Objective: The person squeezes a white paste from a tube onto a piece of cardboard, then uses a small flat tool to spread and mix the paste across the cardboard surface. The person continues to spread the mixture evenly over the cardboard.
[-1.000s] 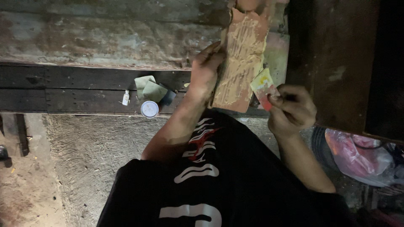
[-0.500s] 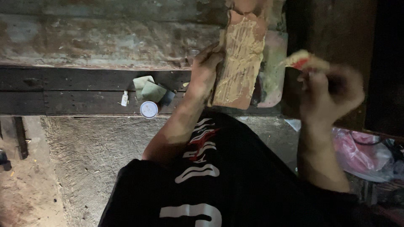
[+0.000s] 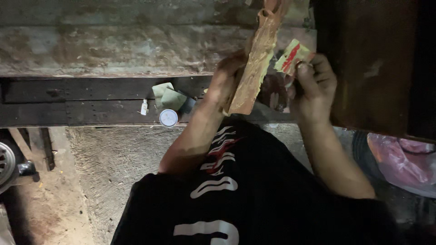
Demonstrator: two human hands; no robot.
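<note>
Upper centre of the frame, the left hand [image 3: 227, 79] grips a stiff, rough wooden slab [image 3: 254, 63] by its lower edge, likely light, while the right hand [image 3: 313, 88] pinches a thin, flimsy yellow-and-red packet [image 3: 293, 56] beside it

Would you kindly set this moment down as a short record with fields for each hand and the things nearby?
left hand: grips a flat, rough brown wooden piece, held upright
right hand: pinches a small yellow and red packet beside the wood
dark ledge: carries green folded pieces, a small white bottle and a round white lid
right edge: pink plastic bag
clothing: black garment with white and red print
floor: rough concrete
</note>
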